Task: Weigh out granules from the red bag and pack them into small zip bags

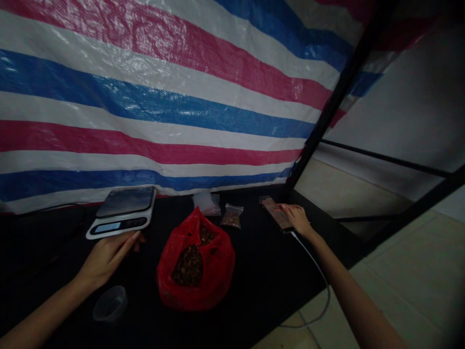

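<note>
My left hand [111, 257] rests just in front of a white kitchen scale [125, 211] with a lit display. Its fingers are curled in and pressed together, with nothing visible in them. My right hand [298, 220] lies at the right edge of a phone [276, 213], fingers stretched over its screen. The phone lies on the black table with a white cable [321, 269] plugged into its near end. Between the hands stands a red plastic bag [218, 274], its torn openings showing many small brown pieces, perhaps nuts or seeds.
Behind the red bag lie a stack of clear zip bags [207, 202] and a small filled zip bag [231, 215]. A clear plastic cup [110, 304] is near my left forearm. A striped tarp [203, 106] hangs behind the black table [254, 286]; a dark frame post [316, 131] stands right.
</note>
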The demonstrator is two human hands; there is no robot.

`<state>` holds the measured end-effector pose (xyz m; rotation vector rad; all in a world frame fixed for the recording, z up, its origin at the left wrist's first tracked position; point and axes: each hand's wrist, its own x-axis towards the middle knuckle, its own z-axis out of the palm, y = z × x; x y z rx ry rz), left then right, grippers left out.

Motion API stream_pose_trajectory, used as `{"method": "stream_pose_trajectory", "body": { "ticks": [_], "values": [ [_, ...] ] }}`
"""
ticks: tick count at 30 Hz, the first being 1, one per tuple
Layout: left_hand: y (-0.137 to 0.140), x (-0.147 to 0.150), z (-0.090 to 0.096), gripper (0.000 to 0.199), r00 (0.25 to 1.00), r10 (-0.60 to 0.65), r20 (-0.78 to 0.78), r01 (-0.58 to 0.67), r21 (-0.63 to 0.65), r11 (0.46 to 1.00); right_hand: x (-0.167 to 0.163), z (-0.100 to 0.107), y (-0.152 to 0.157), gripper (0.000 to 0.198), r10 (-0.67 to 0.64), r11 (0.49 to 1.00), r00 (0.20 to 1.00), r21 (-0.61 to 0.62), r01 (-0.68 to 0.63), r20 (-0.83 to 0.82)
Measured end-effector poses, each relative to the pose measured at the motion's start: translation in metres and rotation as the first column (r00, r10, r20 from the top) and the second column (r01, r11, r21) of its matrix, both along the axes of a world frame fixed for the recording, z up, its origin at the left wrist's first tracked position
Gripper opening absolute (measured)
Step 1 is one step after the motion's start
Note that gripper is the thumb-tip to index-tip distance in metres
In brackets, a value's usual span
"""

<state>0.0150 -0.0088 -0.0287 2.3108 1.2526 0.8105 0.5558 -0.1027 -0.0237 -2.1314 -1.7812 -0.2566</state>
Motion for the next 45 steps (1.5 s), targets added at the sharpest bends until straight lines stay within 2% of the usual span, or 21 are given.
{"method": "stream_pose_trajectory", "body": {
  "ticks": [6, 12, 18, 28, 32, 39, 42, 45],
  "values": [
    [-0.003, 0.003, 0.004, 0.047, 1.0, 0.004, -0.005, -0.005, -0.003, 1.0, -0.002, -0.001, -0.004, 0.043, 0.011, 1.0, 0.999, 0.007, -0.011, -0.049],
    [-0.003, 0.002, 0.003, 0.047, 1.0, 0.01, -0.023, -0.009, 0.008, 1.0, -0.003, 0.009, -0.018, 0.04, 0.073, 0.994, 0.975, 0.095, -0.054, -0.211],
    [0.0, 0.0, 0.002, 0.045, 0.997, -0.031, -0.063, 0.032, 0.002, 1.0, -0.002, 0.012, -0.03, 0.039, 0.07, 0.995, 0.95, 0.091, -0.044, -0.303],
    [-0.002, 0.001, 0.004, 0.045, 0.997, -0.029, -0.07, 0.03, 0.015, 0.999, -0.01, 0.012, -0.019, 0.039, 0.092, 0.992, 0.968, 0.103, -0.069, -0.234],
    [-0.002, 0.002, 0.003, 0.046, 0.998, -0.014, -0.063, 0.015, 0.013, 1.0, -0.01, 0.015, -0.016, 0.039, 0.067, 0.994, 0.975, 0.103, -0.046, -0.21],
    [-0.003, 0.002, 0.002, 0.047, 0.999, -0.012, -0.038, 0.01, -0.038, 0.999, -0.007, 0.016, 0.0, 0.037, -0.011, 0.999, 0.971, 0.027, 0.018, -0.24],
    [-0.002, 0.001, 0.002, 0.046, 0.999, -0.016, -0.046, 0.014, -0.029, 0.999, -0.001, 0.012, 0.0, 0.041, 0.042, 0.999, 0.933, 0.013, -0.04, -0.359],
    [-0.001, -0.001, 0.003, 0.044, 0.996, -0.044, -0.08, 0.043, -0.024, 0.999, 0.009, 0.006, -0.012, 0.058, 0.113, 0.992, 0.843, 0.016, -0.122, -0.526]
  ]
}}
